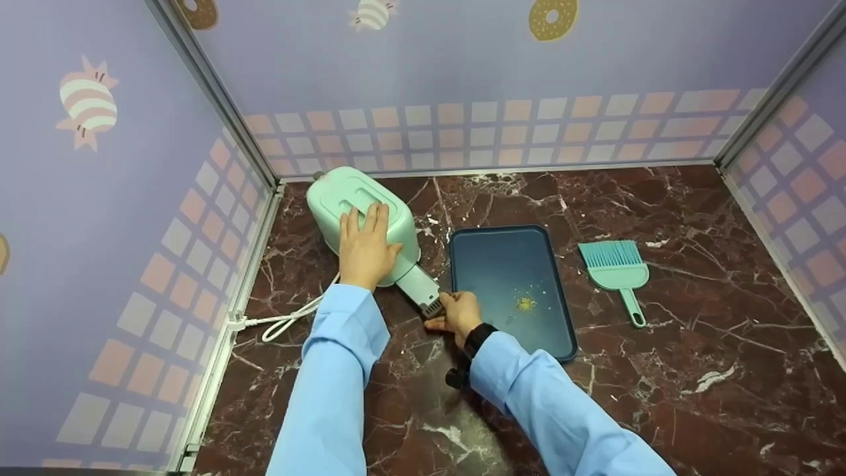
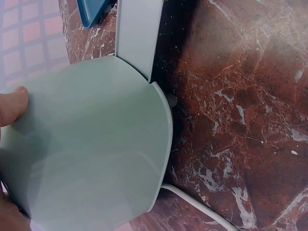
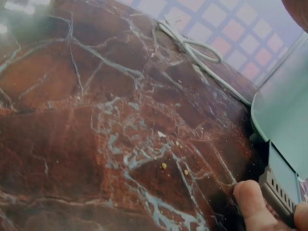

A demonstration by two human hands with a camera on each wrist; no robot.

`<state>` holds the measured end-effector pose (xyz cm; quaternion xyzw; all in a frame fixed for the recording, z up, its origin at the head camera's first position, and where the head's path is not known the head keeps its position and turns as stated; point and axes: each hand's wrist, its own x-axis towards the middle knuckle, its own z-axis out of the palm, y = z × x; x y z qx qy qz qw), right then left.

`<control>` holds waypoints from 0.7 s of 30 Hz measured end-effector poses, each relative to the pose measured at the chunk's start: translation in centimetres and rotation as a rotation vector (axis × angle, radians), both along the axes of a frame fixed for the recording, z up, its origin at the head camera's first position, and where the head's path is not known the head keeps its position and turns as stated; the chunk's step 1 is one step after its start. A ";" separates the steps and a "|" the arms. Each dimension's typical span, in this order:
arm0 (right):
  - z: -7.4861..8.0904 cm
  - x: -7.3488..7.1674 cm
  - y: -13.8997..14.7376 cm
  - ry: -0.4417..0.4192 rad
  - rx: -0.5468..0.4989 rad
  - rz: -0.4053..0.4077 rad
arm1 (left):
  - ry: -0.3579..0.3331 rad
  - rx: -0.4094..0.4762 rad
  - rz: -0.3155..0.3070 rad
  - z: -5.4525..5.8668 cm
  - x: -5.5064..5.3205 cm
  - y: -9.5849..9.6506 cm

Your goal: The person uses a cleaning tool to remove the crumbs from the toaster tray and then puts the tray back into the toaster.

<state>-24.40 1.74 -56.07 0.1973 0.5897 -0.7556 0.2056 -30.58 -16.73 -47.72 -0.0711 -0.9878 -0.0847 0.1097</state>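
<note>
A mint-green toaster (image 1: 330, 198) stands at the back left, its rounded top facing up. My left hand (image 1: 365, 254) rests on that top with the fingers extended; the left wrist view shows its thumb against the smooth green side (image 2: 96, 139). From the toaster's near end sticks out a pale, flat crumb tray (image 1: 418, 284) with a grey slotted end (image 3: 278, 195). My right hand (image 1: 461, 314) pinches this slotted end between thumb and fingers. A dark blue rectangular tray (image 1: 499, 258) lies just right of it, holding a small heap of yellowish crumbs (image 1: 525, 304).
Right of the blue tray lies a turquoise hand brush (image 1: 618, 271). A white cord (image 1: 291, 320) runs from the toaster to the left wall, looped and bundled. Patterned panels (image 1: 496, 132) enclose the marbled brown surface (image 1: 694, 383). Several small crumbs (image 3: 164, 166) lie on it.
</note>
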 end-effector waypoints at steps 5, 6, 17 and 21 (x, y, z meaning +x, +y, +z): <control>0.1 -0.1 0.2 0.033 0.073 0.039 | 0.015 -0.003 -0.006 -0.2 -0.1 0.1; 0.1 -0.1 0.2 0.036 0.085 0.045 | 0.017 -0.004 -0.006 -0.2 -0.1 0.1; 0.3 -0.9 0.1 0.066 0.197 0.105 | 0.015 -0.014 0.009 -0.1 -0.1 0.0; 0.5 -1.1 -0.1 0.076 0.219 0.136 | 0.022 -0.010 0.009 -0.2 0.0 0.1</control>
